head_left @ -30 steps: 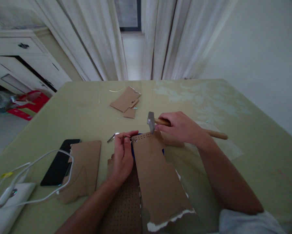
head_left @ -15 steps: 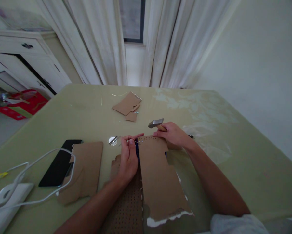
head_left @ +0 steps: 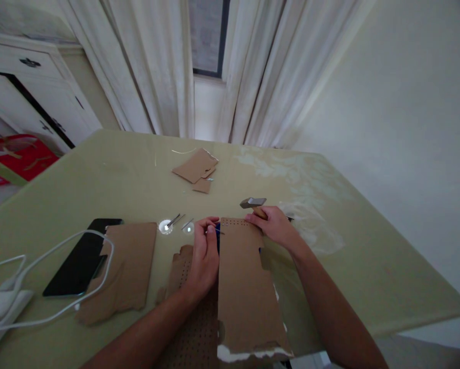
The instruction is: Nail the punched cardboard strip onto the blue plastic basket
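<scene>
Between the thumb and fingers of my left hand [head_left: 206, 251] is a thin metal nail [head_left: 220, 232], its tip at the left edge of a long cardboard piece [head_left: 247, 292]. Small holes run in rows along that piece's far end. My right hand [head_left: 274, 223] is closed on a small hammer [head_left: 253, 203] near its head, just above the cardboard's far right corner. Something blue shows under the cardboard, mostly hidden. Another cardboard sheet [head_left: 193, 328], punched with many holes, lies partly beneath my left forearm.
Left of my hands are a cardboard piece [head_left: 132, 266], a black phone [head_left: 80, 261], a white cable [head_left: 64, 248] and a white power strip [head_left: 7, 307]. Several nails [head_left: 175, 220] lie by a round clear disc [head_left: 166, 227]. Cardboard scraps [head_left: 195, 166] lie farther back; clear plastic [head_left: 318, 230] is at right.
The view has shifted slightly. The nail's tip has moved a little nearer to me along the cardboard's left side. The hammer remains raised in my right hand.
</scene>
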`<state>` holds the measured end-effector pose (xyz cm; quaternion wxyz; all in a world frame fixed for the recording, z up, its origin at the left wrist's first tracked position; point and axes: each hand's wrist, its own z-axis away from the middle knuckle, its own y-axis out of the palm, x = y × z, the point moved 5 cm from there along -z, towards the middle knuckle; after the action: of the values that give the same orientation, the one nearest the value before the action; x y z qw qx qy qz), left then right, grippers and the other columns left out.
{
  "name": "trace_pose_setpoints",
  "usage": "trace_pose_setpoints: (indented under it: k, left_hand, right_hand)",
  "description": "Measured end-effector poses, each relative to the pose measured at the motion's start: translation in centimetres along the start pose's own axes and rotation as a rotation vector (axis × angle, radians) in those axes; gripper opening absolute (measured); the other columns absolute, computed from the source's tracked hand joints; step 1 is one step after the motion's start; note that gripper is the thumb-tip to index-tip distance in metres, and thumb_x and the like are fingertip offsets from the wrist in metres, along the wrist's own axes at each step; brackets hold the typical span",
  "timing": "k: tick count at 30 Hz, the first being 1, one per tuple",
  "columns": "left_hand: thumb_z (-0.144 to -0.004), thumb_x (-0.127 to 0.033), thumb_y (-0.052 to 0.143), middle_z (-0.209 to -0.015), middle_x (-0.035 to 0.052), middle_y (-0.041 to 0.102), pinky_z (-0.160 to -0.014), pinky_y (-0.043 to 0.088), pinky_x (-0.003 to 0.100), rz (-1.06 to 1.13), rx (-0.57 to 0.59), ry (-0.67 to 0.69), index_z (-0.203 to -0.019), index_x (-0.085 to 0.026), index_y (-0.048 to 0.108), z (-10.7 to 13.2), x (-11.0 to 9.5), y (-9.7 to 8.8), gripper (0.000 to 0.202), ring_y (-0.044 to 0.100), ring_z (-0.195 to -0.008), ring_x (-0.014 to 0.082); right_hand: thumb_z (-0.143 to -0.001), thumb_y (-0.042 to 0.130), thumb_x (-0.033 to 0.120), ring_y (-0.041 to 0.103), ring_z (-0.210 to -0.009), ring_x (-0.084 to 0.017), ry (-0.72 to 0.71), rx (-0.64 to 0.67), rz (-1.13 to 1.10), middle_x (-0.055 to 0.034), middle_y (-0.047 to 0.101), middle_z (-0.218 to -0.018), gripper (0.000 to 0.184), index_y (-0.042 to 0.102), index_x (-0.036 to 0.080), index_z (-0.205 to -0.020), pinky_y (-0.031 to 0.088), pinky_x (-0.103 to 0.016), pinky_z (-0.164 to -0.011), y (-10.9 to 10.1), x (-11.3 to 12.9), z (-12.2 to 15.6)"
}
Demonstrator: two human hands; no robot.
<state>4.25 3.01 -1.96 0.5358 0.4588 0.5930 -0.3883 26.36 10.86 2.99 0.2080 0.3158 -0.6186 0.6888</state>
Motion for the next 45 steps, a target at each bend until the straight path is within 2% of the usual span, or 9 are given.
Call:
trace_pose_setpoints:
  k: [9, 13, 16, 19, 22, 27, 32, 40, 45]
  left_hand:
    - [-0.116, -0.052, 0.049, -0.117, 0.006, 0.074, -0.09, 0.059, 0.037, -0.046, -0.025, 0.056, -0.112, -0.029, 0.063, -0.7, -0.7, -0.7, 0.027, 0.071, -0.103, 0.0224]
    - [-0.114, -0.046, 0.054, -0.114, 0.007, 0.076, -0.095, 0.056, 0.036, -0.101, -0.011, 0.19, -0.111, -0.025, 0.067, -1.8, -2.6, -1.5, 0.025, 0.071, -0.106, 0.0226]
    - [-0.11, -0.041, 0.063, -0.103, 0.0047, 0.079, -0.088, 0.055, 0.035, -0.199, 0.088, 0.243, -0.108, -0.026, 0.074, -3.1, -4.4, -1.7, 0.019, 0.072, -0.096, 0.0222]
    - [-0.104, -0.039, 0.07, -0.095, 0.0038, 0.082, -0.082, 0.056, 0.035, -0.279, 0.273, 0.283, -0.101, -0.027, 0.08, -4.6, -5.8, -1.3, 0.016, 0.073, -0.087, 0.0229]
    - [-0.102, -0.039, 0.071, -0.094, 0.0039, 0.084, -0.083, 0.059, 0.036, -0.324, 0.406, 0.285, -0.098, -0.027, 0.082, -5.9, -6.0, -0.9, 0.017, 0.076, -0.086, 0.024]
    - [-0.102, -0.043, 0.071, -0.095, 0.0051, 0.086, -0.088, 0.062, 0.039, -0.374, 0.469, 0.28, -0.097, -0.028, 0.083, -6.8, -5.2, -0.9, 0.02, 0.078, -0.089, 0.0257]
    - [-0.105, -0.041, 0.07, -0.097, 0.0051, 0.086, -0.088, 0.062, 0.038, -0.305, 0.513, 0.225, -0.1, -0.028, 0.084, -6.5, -4.5, -0.5, 0.019, 0.079, -0.091, 0.025]
    - [-0.107, -0.037, 0.069, -0.1, 0.0039, 0.085, -0.094, 0.059, 0.038, -0.347, 0.524, 0.259, -0.102, -0.029, 0.082, -6.8, -3.8, -0.1, 0.016, 0.078, -0.095, 0.024]
    - [-0.113, -0.038, 0.059, -0.125, 0.0058, 0.084, -0.098, 0.057, 0.037, -0.311, 0.566, 0.191, -0.114, -0.027, 0.074, -6.4, -3.3, 0.2, 0.018, 0.078, -0.111, 0.0235]
  right_hand:
    - [-0.1, 0.065, 0.058, 0.052, -0.063, -0.019, -0.01, -0.249, -0.024, 0.001, 0.058, -0.065, 0.041, 0.073, 0.021, -0.085, 0.036, -0.031, -0.062, -2.1, 1.3, 4.3]
    - [-0.103, 0.068, 0.055, 0.063, -0.07, -0.021, -0.077, -0.423, -0.109, -0.0027, 0.073, -0.079, 0.036, 0.08, 0.022, -0.097, 0.047, -0.033, -0.069, -3.7, 1.5, 6.7]
    - [-0.103, 0.07, 0.057, 0.066, -0.071, -0.022, -0.101, -0.582, -0.232, -0.0034, 0.074, -0.081, 0.035, 0.08, 0.023, -0.098, 0.052, -0.035, -0.069, -4.6, 0.9, 8.2]
    - [-0.101, 0.073, 0.061, 0.053, -0.055, -0.017, -0.133, -0.725, -0.386, -0.0008, 0.066, -0.072, 0.038, 0.076, 0.024, -0.092, 0.042, -0.031, -0.052, -5.4, 0.8, 9.2]
    - [-0.098, 0.078, 0.061, 0.032, -0.043, -0.011, -0.287, -0.84, -0.606, 0.0045, 0.052, -0.062, 0.043, 0.067, 0.024, -0.079, 0.027, -0.026, -0.042, -6.5, 1.5, 9.8]
    - [-0.097, 0.08, 0.064, 0.019, -0.04, -0.007, -0.361, -0.875, -0.814, 0.0096, 0.03, -0.055, 0.053, 0.058, 0.024, -0.07, 0.018, -0.022, -0.037, -8.1, 1.7, 9.7]
    - [-0.098, 0.081, 0.063, 0.018, -0.041, -0.008, -0.355, -0.865, -0.832, 0.0099, 0.029, -0.053, 0.053, 0.058, 0.024, -0.071, 0.017, -0.023, -0.037, -8.4, 1.4, 9.8]
    - [-0.093, 0.083, 0.068, 0.015, -0.042, -0.009, -0.278, -0.868, -0.869, 0.0096, 0.026, -0.054, 0.056, 0.057, 0.025, -0.07, 0.014, -0.024, -0.038, -8.3, 1.0, 10.1]
    - [-0.093, 0.084, 0.069, 0.013, -0.04, -0.009, -0.271, -0.849, -0.845, 0.0094, 0.025, -0.052, 0.056, 0.057, 0.026, -0.069, 0.012, -0.026, -0.037, -8.5, 1.2, 10.0]
